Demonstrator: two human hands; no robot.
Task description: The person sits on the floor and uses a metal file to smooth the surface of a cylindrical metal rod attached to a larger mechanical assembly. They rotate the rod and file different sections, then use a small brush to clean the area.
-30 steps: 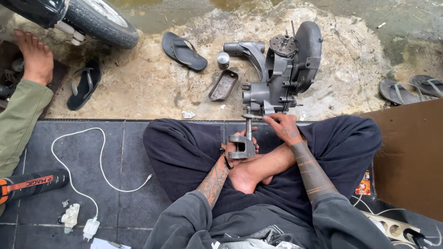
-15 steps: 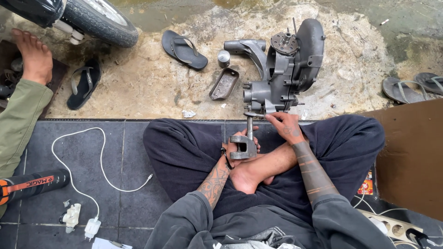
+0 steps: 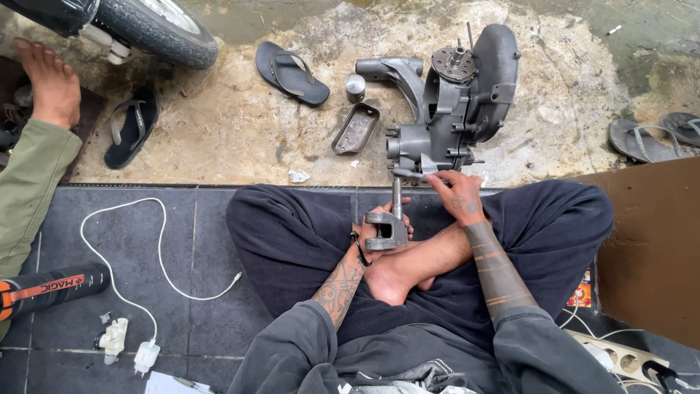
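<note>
I sit cross-legged on dark tiles in dark trousers. A grey metal engine block (image 3: pixel 456 102) stands on the rough concrete in front of my knees. My left hand (image 3: pixel 379 226) grips a grey metal clamp-like tool (image 3: pixel 389 229) whose shaft rises to the bottom of the engine. My right hand (image 3: pixel 456 193) rests its fingers on the lower edge of the engine, beside the tool's shaft. Both forearms are tattooed, and my bare foot lies under my left hand.
A small metal cover (image 3: pixel 356 129) and a small cylinder (image 3: pixel 355 86) lie left of the engine. Sandals (image 3: pixel 292 71) lie about, and a tyre (image 3: pixel 157 29) is at top left. Another person's foot (image 3: pixel 51 80) and green trouser leg (image 3: pixel 29 182) are at left. A white cable (image 3: pixel 157 248) crosses the tiles; cardboard (image 3: pixel 649 248) is at right.
My right hand has shifted slightly along the engine's lower edge. The left hand and the tool stay in place.
</note>
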